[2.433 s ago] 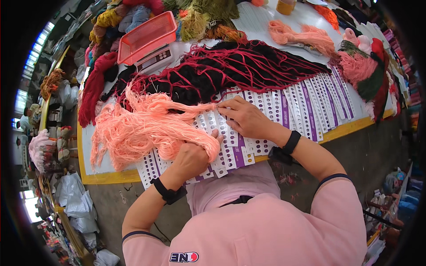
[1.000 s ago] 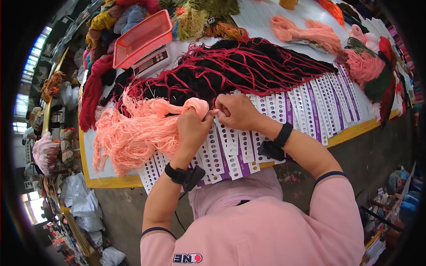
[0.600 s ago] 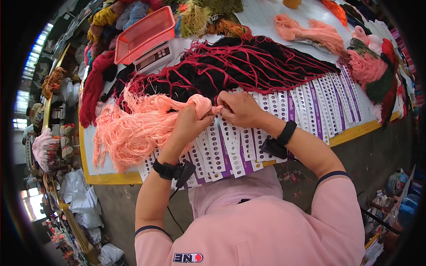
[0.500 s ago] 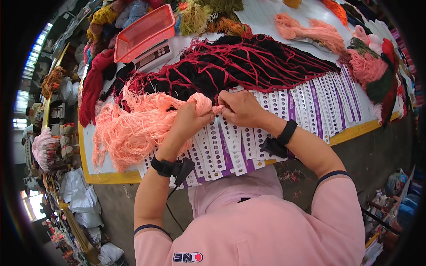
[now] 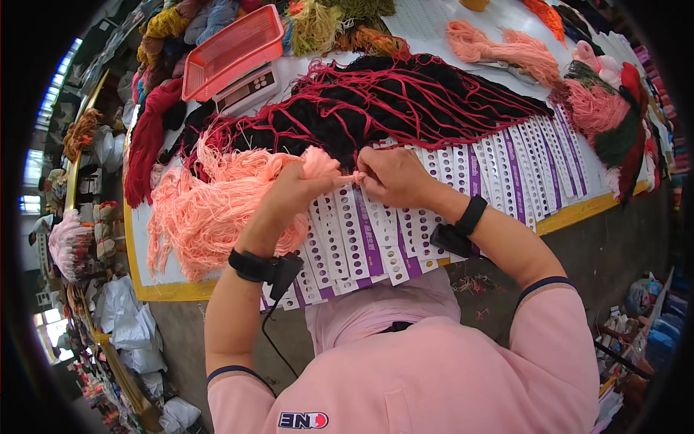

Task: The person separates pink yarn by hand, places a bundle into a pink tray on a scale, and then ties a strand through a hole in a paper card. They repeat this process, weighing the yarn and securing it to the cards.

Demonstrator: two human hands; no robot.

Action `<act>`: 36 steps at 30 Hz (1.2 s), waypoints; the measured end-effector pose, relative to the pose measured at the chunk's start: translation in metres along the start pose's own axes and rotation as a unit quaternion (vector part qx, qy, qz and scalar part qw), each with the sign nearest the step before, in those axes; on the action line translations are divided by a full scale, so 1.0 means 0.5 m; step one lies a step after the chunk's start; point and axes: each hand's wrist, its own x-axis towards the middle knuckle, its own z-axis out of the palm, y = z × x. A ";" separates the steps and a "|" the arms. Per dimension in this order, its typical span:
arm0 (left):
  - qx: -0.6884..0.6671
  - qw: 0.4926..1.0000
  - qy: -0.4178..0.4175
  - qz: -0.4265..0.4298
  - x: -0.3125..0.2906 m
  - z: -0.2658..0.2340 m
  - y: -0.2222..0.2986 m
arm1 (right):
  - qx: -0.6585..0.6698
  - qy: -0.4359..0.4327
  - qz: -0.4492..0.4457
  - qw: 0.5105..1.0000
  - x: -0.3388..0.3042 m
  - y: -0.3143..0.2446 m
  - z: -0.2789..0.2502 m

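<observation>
A loose, tangled skein of peach-pink thread lies on the left of the table, and its narrow end stretches right between my hands. My left hand closes round this bunch, its thumb and forefinger pointing along the narrow end. Just to the right, my right hand pinches the tip of the same skein with bent fingers; the fingertips are partly hidden. Beneath both hands are rows of white and purple card strips with punched holes. Behind them spreads a heap of black and crimson thread.
A red plastic basket sits on a white scale at the back left. Coloured skeins are piled round it. Another peach skein lies at the back right, near mixed pink, green and red skeins. The table has a yellow edge.
My left hand has opened its grip a little and turned, with thumb and forefinger reaching toward my right hand. Its wrist has shifted slightly left. The right hand has barely moved.
</observation>
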 end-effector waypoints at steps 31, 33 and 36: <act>-0.514 0.856 0.044 0.025 -0.099 0.023 0.022 | 0.402 -0.110 0.221 0.882 0.064 -0.170 -0.030; -0.510 0.859 0.041 0.025 -0.102 0.024 0.011 | 0.497 -0.130 0.203 0.834 0.067 -0.174 0.023; -0.493 0.870 0.009 0.011 -0.116 0.019 0.011 | 0.530 -0.130 0.213 0.811 0.072 -0.173 0.027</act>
